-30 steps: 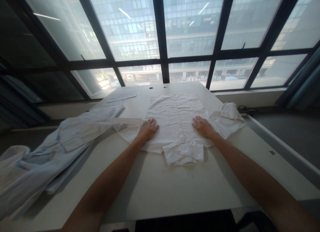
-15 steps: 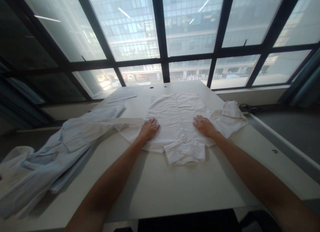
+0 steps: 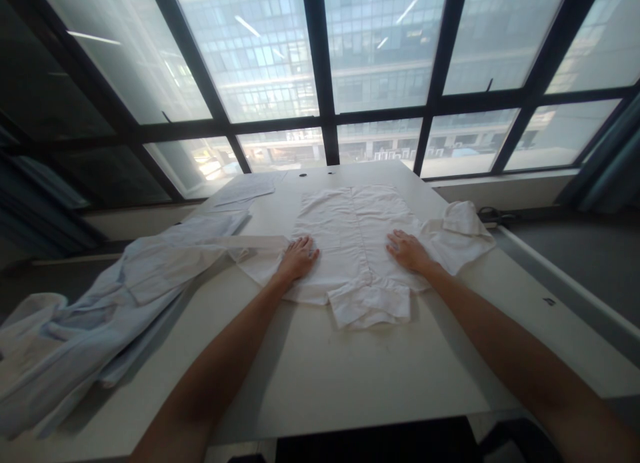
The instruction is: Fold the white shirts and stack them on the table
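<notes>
The head camera is looking forward and down from above the near edge of the tabletop (image 3: 325, 370), facing the windows (image 3: 383, 50) beyond the far edge. It is sitting close to the near edge, which is crossing the bottom of the view and rising slightly to the right. The wide view is putting the shirt (image 3: 333, 250) near its centre, while the tabletop is narrowing toward its far corners.

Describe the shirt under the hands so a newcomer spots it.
Find the windows, then the white table before them. Mid-table lies the white shirt, under the left hand and right hand, spread flat, unlike the heaped clothes to its left.
</notes>
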`<action>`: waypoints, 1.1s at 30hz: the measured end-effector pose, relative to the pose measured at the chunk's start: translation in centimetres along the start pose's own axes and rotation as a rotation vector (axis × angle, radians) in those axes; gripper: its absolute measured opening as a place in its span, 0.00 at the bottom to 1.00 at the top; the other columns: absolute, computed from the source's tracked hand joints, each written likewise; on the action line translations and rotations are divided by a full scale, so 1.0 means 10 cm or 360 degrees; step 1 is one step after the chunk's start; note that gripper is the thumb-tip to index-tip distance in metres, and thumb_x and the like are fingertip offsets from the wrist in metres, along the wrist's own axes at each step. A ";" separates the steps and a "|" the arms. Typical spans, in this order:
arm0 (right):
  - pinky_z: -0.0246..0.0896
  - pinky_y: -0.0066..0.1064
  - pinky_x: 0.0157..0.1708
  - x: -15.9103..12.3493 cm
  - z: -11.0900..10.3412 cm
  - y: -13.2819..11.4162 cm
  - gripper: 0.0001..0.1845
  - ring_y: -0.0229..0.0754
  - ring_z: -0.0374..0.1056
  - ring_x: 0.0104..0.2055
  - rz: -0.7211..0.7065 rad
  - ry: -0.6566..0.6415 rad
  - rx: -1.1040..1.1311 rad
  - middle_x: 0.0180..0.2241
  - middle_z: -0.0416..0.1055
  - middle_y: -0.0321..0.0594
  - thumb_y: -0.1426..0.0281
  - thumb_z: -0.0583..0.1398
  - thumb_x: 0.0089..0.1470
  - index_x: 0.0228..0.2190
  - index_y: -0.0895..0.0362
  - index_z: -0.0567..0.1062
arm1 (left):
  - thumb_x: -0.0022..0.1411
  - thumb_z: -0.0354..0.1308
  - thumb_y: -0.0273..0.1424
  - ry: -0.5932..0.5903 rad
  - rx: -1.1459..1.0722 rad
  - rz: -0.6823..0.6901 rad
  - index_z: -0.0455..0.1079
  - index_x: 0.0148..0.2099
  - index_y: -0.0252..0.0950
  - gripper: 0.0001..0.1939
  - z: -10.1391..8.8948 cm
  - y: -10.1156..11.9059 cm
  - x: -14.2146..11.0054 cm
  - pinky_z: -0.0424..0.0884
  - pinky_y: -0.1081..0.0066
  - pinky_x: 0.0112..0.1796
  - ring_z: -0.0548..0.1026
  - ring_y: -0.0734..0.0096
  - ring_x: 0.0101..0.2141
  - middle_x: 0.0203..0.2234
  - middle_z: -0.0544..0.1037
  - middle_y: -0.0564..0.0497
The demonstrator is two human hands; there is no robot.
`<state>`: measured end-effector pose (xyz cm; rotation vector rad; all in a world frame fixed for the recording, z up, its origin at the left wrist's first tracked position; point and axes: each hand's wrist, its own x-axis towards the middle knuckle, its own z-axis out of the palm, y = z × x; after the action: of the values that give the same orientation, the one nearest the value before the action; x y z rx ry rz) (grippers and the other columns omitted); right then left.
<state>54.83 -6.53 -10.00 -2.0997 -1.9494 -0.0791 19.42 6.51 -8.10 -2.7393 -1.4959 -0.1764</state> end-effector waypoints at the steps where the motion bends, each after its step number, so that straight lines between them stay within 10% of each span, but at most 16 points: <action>1: 0.50 0.47 0.67 0.00 0.00 0.00 0.29 0.52 0.53 0.70 -0.0003 -0.0001 -0.0003 0.67 0.60 0.56 0.61 0.50 0.68 0.64 0.62 0.68 | 0.76 0.42 0.42 -0.0003 0.0001 0.0001 0.55 0.72 0.28 0.31 0.00 0.00 0.00 0.49 0.58 0.67 0.53 0.53 0.70 0.71 0.56 0.38; 33: 0.49 0.47 0.67 0.00 0.00 0.00 0.28 0.51 0.54 0.70 -0.0003 -0.0002 -0.0011 0.67 0.60 0.55 0.61 0.50 0.68 0.64 0.60 0.68 | 0.76 0.43 0.42 0.0028 -0.0010 0.0008 0.56 0.71 0.33 0.29 0.03 -0.01 0.01 0.50 0.57 0.66 0.54 0.54 0.70 0.70 0.58 0.38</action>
<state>54.87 -6.55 -9.97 -2.1029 -1.9548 -0.0850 19.41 6.61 -8.36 -2.7387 -1.4866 -0.2053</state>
